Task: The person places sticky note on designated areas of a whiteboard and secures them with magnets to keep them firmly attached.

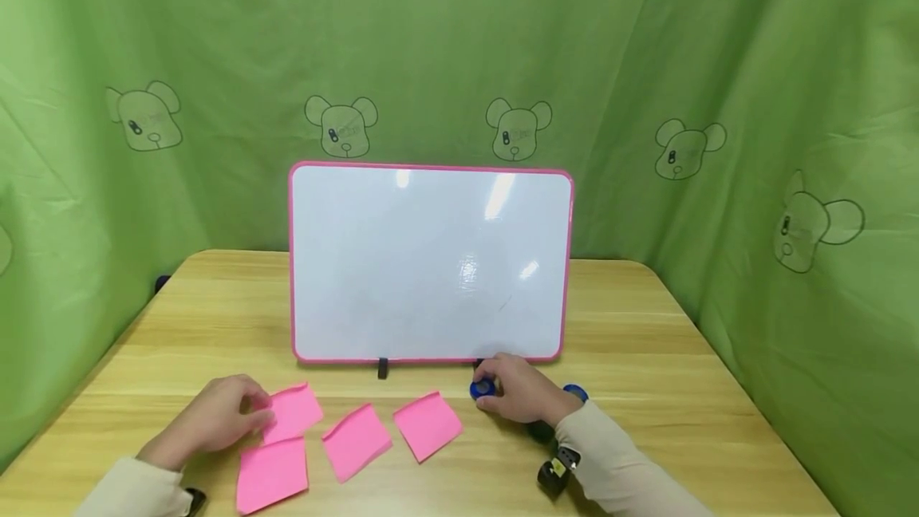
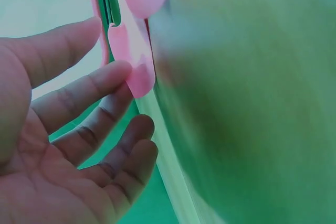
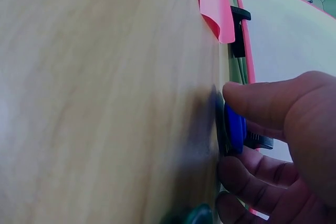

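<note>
My right hand [image 1: 522, 389] pinches a small blue ring-shaped roll [image 1: 483, 388], like a roll of tape, by its edges just in front of the whiteboard. In the right wrist view the thumb lies at one side of the blue roll [image 3: 235, 128] and the fingers at the other, close over the table. My left hand [image 1: 218, 413] is at the left edge of a pink sticky note [image 1: 296, 412], its index fingertip touching the note and the thumb apart. Three more pink sticky notes lie nearby: one in front [image 1: 273, 475], two to the right [image 1: 356, 442] [image 1: 428, 426].
A pink-framed whiteboard [image 1: 424, 262] stands upright on black feet [image 1: 383, 369] on the wooden table [image 1: 632, 325]. By the right wrist lie another blue roll [image 1: 577, 393], a dark green one [image 1: 540, 431] and a black one [image 1: 551, 480]. Green curtains [image 1: 445, 38] surround the table.
</note>
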`<state>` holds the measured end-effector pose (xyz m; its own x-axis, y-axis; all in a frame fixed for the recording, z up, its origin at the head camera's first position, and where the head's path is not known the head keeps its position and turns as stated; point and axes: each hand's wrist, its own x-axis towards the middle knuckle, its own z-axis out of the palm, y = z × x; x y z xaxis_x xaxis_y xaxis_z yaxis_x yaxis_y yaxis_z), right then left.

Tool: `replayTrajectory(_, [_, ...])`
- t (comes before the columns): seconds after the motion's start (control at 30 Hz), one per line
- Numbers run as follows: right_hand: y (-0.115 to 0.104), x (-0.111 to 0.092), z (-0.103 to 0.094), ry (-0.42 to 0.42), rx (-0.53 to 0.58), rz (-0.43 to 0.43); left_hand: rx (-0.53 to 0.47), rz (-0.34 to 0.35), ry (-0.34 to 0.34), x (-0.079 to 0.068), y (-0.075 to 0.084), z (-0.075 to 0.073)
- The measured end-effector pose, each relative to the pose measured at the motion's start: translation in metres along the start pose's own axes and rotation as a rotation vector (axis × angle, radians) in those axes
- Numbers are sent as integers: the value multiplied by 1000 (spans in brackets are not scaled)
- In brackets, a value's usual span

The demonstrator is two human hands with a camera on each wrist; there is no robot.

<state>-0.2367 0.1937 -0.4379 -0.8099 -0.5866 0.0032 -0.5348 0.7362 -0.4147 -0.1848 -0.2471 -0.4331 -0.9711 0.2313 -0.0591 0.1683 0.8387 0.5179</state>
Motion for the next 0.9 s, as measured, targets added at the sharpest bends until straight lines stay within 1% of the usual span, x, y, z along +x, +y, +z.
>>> replayTrajectory(0.17, [0,0,0,-3,7,5,-36,-9,9,0,1,0])
replayTrajectory(0.3, [1,0,0,2,5,2,-71,-34,18,1,3,-2])
replayTrajectory(0.4, [2,0,0,14,2,-18,-95,-49,22,2,4,-3])
replayTrajectory(0.47, [3,0,0,25,1,-30,-99,-46,35,2,4,-4])
replayTrajectory(0.57, [3,1,-1,48,8,-55,-96,-20,68,3,4,-5])
replayTrajectory(0.67, [1,1,-4,65,32,-59,-90,10,100,5,3,-6])
replayTrajectory(0.8, [0,3,-5,72,72,-37,-91,48,139,6,2,-8])
replayTrajectory(0.9, [1,4,-4,84,85,-17,-101,62,169,6,2,-8])
